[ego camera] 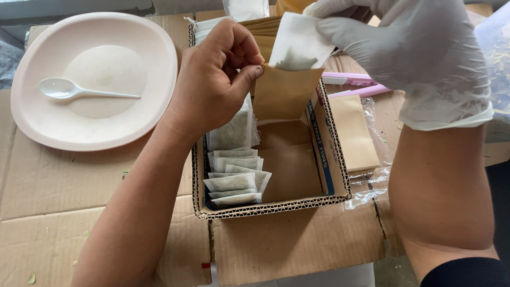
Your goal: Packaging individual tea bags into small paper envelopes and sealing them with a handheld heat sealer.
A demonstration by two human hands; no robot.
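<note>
Two hands work above an open cardboard box (276,204) in the head view. The left hand (215,79), bare, is closed in a pinch on the upper left edge of a brown paper envelope (284,93), thumb against the front face and curled fingers behind. The envelope stands upright in the box, its mouth open. The right hand (409,45), in a white glove, grips a white filter sachet (300,45) by its top edge; the lower end of the sachet, dark with contents, sits inside the envelope mouth, directly right of the left thumb.

Below the left hand, a row of filled white sachets (234,178) lies stacked along the left wall of the box. Behind both hands, more brown envelopes (265,29) stand in a pack. Under the right hand, a loose brown envelope (353,133) lies on clear plastic wrap, with two pink pens (350,79) just above it. Well to the left of the left hand, a pink plate (154,64) carries a white plastic spoon (69,89). All items rest on flattened cardboard (53,202) covering the worktop.
</note>
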